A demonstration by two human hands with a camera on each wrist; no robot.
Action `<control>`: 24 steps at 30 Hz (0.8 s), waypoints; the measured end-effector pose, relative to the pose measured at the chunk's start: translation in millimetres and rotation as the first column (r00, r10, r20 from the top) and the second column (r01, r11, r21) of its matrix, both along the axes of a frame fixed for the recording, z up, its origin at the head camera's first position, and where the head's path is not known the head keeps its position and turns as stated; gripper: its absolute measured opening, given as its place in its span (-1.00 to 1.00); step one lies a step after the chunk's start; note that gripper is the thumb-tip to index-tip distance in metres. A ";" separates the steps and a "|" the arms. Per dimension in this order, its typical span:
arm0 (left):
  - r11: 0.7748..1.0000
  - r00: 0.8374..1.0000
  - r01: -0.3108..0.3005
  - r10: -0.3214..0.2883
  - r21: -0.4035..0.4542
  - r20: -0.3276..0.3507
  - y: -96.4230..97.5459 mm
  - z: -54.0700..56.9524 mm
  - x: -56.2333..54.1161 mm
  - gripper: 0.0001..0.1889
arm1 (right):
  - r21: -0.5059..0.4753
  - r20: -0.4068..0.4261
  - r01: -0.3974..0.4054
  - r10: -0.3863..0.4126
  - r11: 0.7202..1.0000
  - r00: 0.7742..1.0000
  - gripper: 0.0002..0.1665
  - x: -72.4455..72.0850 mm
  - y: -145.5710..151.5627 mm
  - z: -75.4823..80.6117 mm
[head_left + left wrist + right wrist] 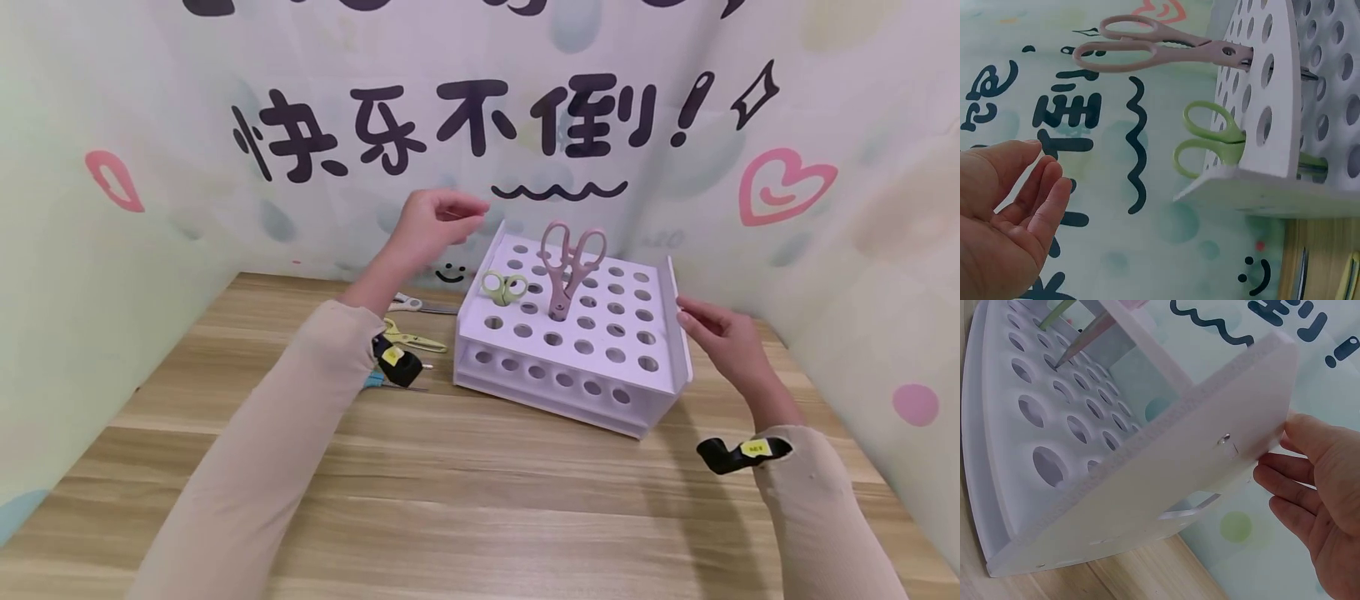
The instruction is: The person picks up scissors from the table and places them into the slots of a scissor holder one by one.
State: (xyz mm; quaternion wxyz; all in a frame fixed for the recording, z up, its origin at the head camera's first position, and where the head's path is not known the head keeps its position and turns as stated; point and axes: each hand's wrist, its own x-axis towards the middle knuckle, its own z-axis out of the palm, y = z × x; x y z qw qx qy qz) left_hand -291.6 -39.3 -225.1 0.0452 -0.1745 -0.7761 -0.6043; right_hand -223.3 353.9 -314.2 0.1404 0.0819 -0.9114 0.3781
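Observation:
A white two-tier rack [540,340] with rows of round holes stands on the table. Pink-handled scissors [558,275] stand upright in one hole, blades down. Small green scissors [504,287] sit in a hole near the rack's left side; in the left wrist view their green handles [1213,140] stick out beyond the perforated panel. My left hand [441,221] is raised beyond the rack's back left corner, fingers loosely bent and holding nothing. At the opposite side, my right hand [723,342] holds the edge of the rack's side panel [1222,450] between thumb and fingertips.
Left of the rack lie white-handled scissors [408,302], yellow scissors [412,338] and blue-handled scissors [375,380], partly behind my left forearm. A printed cloth [360,225] hangs behind the wooden table [450,517] and along both sides.

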 end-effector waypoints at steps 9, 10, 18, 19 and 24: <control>0.998 0.997 -0.056 0.057 -0.033 0.043 -34.8 -15.0 1.1 -0.72 | 0.000 0.000 0.003 -0.003 1.000 1.000 -0.47 1.6 -0.4 -0.4; 0.998 0.997 -0.058 0.060 -0.032 0.049 -38.6 -17.0 1.1 -0.72 | -0.001 0.001 0.004 -0.004 1.000 1.000 -0.46 1.6 -0.4 -0.6; 0.992 0.985 -0.095 0.106 -0.086 0.135 -71.2 -37.7 7.4 -0.68 | -0.001 0.009 0.013 -0.013 1.000 1.000 -0.46 1.1 -0.6 -1.9; 0.991 0.983 -0.102 0.114 -0.088 0.146 -75.8 -41.3 8.9 -0.68 | -0.001 0.013 0.013 -0.013 1.000 1.000 -0.45 1.0 -0.6 -1.7; 0.985 0.971 -0.126 0.146 -0.116 0.188 -100.1 -57.3 18.8 -0.62 | 0.001 0.031 0.016 -0.016 1.000 0.999 -0.44 2.0 0.0 0.2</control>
